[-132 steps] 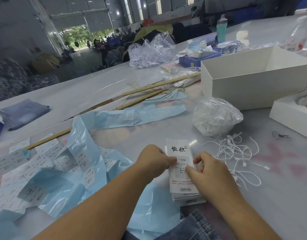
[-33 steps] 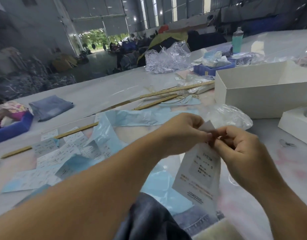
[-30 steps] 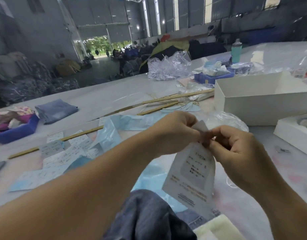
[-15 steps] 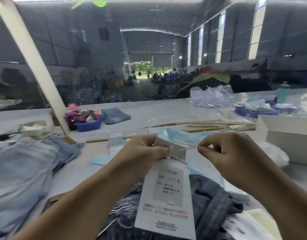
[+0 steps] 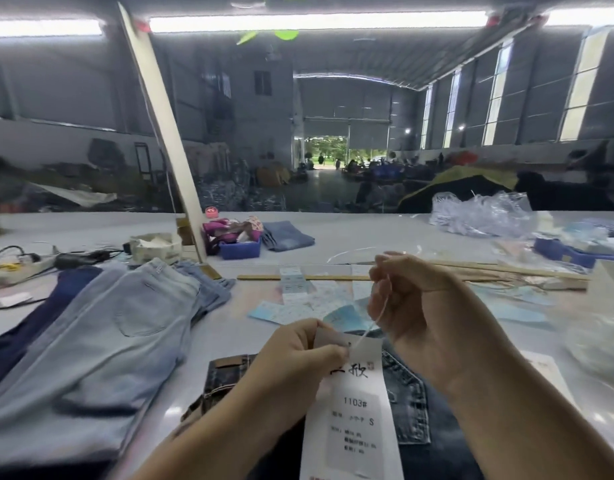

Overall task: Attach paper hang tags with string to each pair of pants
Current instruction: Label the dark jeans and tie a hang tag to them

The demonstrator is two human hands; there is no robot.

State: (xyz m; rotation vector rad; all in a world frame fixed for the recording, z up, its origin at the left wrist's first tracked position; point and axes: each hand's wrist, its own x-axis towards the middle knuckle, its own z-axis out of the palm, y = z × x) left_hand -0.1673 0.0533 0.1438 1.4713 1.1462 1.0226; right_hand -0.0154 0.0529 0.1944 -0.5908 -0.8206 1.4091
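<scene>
Your right hand (image 5: 433,320) has risen from beside the left to well above it since half a second ago, drawing the white string (image 5: 369,323) up from the top of the hang tag (image 5: 354,410), and your view has tipped down so more of the table (image 5: 361,233) shows. You grip the string with curled right fingers, and it runs down in a slanted line to the tag's upper edge. Your left hand (image 5: 298,355) pinches that upper corner between thumb and fingers, holding the tag upright over the dark denim pants (image 5: 409,403) lying on the table just in front of you; a back pocket and the waistband show beside the tag. The tag reads 1103# and S. To your left a stack of light blue jeans (image 5: 108,341) lies flat, with a darker navy pair (image 5: 28,327) under its far edge. Loose printed tags (image 5: 295,296) and pale blue paper lie beyond your hands, near a long wooden ruler (image 5: 298,277). Farther back sit a blue bin (image 5: 239,249) and folded denim (image 5: 288,235).
</scene>
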